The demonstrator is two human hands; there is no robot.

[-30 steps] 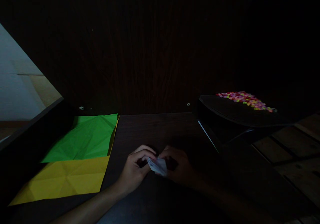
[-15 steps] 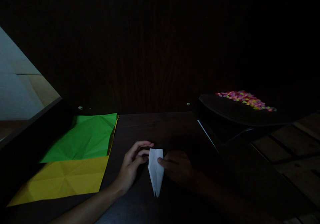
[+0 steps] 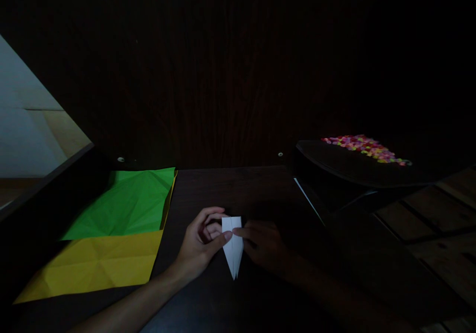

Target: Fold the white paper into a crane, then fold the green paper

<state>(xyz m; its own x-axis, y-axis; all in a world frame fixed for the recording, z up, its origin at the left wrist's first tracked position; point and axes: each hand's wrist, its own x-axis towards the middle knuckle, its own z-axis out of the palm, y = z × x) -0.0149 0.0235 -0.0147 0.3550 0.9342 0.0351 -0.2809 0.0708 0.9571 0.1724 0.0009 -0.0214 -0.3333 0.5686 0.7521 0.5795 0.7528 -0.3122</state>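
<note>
Folded white paper (image 3: 232,246) has been laid flat on the desk (image 3: 230,189), point toward the wearer, no longer bunched as a second ago. It is pinched near its top by left hand (image 3: 203,243) and right hand (image 3: 266,246) (right fingers dim, grip apparently closed); pressing of creases is suggested.

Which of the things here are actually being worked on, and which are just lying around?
In use:
- folded white paper, pinched from both sides
- left hand on its left edge
- right hand on its right edge

Lying about:
- green sheet, creased, left on the dark table
- yellow sheet, partly under the green one
- colourful small bits on a dark tray at right
</note>
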